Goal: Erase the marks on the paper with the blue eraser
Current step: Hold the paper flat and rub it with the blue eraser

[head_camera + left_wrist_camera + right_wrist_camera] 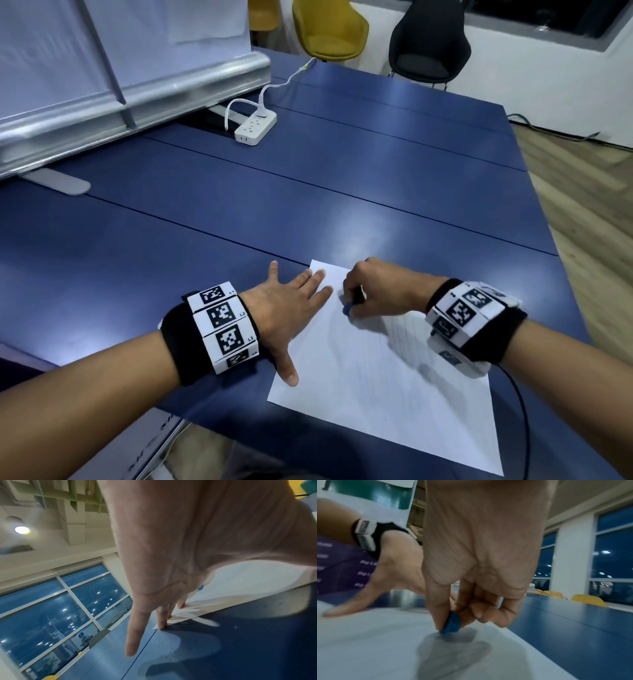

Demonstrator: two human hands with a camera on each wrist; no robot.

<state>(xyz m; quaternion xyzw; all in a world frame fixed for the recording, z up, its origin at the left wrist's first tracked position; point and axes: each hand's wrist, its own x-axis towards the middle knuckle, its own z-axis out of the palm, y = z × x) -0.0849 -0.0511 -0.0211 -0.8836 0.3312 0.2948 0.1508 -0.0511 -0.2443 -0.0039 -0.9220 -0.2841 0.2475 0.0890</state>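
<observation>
Small blue rubber eraser [451, 623] pinched between thumb and curled fingers of right hand [380, 291], tip pressed down on the white sheet of paper [376, 383] near its far left corner. Left hand [291, 308] spread flat, fingers straight, fingertips on the paper's far left edge, thumb lying along the left edge nearer the body, pinning the sheet to the dark blue table [308, 192]. Faint pencil lines [404, 334] visible on the sheet just toward the body and right of the eraser, beneath the right wrist, running roughly along the sheet's long side. Likely next stroke: back toward the body across those lines, right hand already in place, left only bracing.
</observation>
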